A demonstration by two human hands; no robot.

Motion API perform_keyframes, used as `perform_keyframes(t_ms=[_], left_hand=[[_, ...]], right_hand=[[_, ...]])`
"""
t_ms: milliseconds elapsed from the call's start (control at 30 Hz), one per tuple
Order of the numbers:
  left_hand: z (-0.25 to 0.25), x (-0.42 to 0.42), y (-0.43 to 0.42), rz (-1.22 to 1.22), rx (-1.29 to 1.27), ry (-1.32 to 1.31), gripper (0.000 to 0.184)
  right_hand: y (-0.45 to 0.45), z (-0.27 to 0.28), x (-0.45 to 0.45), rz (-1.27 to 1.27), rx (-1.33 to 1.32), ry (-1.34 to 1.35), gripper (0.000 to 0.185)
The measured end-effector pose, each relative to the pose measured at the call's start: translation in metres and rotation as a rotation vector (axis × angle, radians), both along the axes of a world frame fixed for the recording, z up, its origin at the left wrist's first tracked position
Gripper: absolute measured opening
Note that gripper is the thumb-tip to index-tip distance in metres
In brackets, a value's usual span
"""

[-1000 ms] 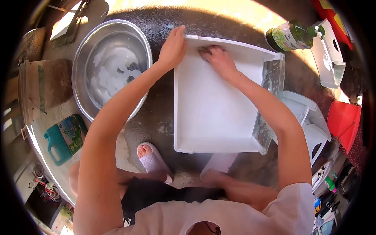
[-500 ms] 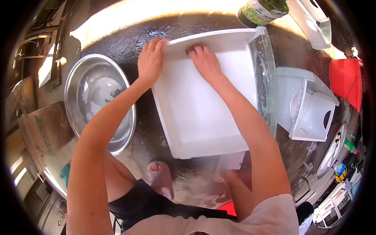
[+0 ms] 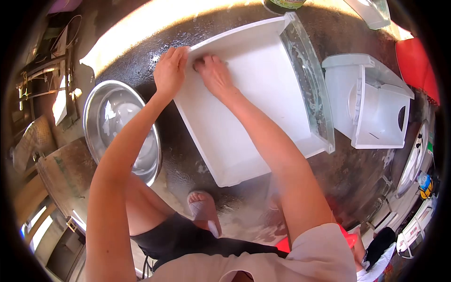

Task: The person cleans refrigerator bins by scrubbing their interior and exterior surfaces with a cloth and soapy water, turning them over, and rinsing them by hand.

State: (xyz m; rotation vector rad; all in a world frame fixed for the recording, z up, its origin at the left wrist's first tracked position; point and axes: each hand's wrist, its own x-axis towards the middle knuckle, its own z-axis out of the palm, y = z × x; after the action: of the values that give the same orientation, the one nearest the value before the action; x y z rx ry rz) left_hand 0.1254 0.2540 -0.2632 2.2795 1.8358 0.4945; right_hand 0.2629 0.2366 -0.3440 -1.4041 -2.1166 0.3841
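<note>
A white plastic drawer (image 3: 249, 80) with a clear front panel (image 3: 307, 75) lies tilted on the wet floor before me. My left hand (image 3: 170, 73) is closed over its far left corner, fingers wrapped on the rim. Inside that same corner, my right hand (image 3: 216, 75) presses a small dark scouring pad (image 3: 197, 65) against the drawer; the fingers hide most of the pad. Left of the drawer stands a round metal basin (image 3: 88, 115) with water in it, partly behind my left forearm.
A second white bin (image 3: 383, 117) lies on the right, near a red object (image 3: 416, 66). A clear-sided container (image 3: 371, 11) and a dark green-labelled tub (image 3: 284, 5) are at the far edge. A wooden board (image 3: 66, 164) sits on the left. My slippered foot (image 3: 203, 209) is below the drawer.
My right hand has slid left along the inner far wall into the corner, pad in hand. The drawer appears turned slightly, and the whole view has shifted. My left hand keeps its corner.
</note>
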Motion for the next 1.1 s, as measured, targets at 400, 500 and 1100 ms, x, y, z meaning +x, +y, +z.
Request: perform_keyframes(t_ms=[400,500,1100], left_hand=[[-0.016,-0.005,0.004,-0.012,0.127,0.005,0.019],[-0.021,-0.009,0.003,0.04,0.071,-0.131,0.022],[-0.009,0.002,0.0,0.445,-0.306,-0.804,0.026]], right_hand=[[-0.098,0.04,0.029,0.456,-0.381,-0.043,0.041],[-0.147,0.046,0.06,0.594,-0.509,-0.006,0.041],[-0.113,0.059,-0.049,-0.017,-0.807,0.632,0.064]])
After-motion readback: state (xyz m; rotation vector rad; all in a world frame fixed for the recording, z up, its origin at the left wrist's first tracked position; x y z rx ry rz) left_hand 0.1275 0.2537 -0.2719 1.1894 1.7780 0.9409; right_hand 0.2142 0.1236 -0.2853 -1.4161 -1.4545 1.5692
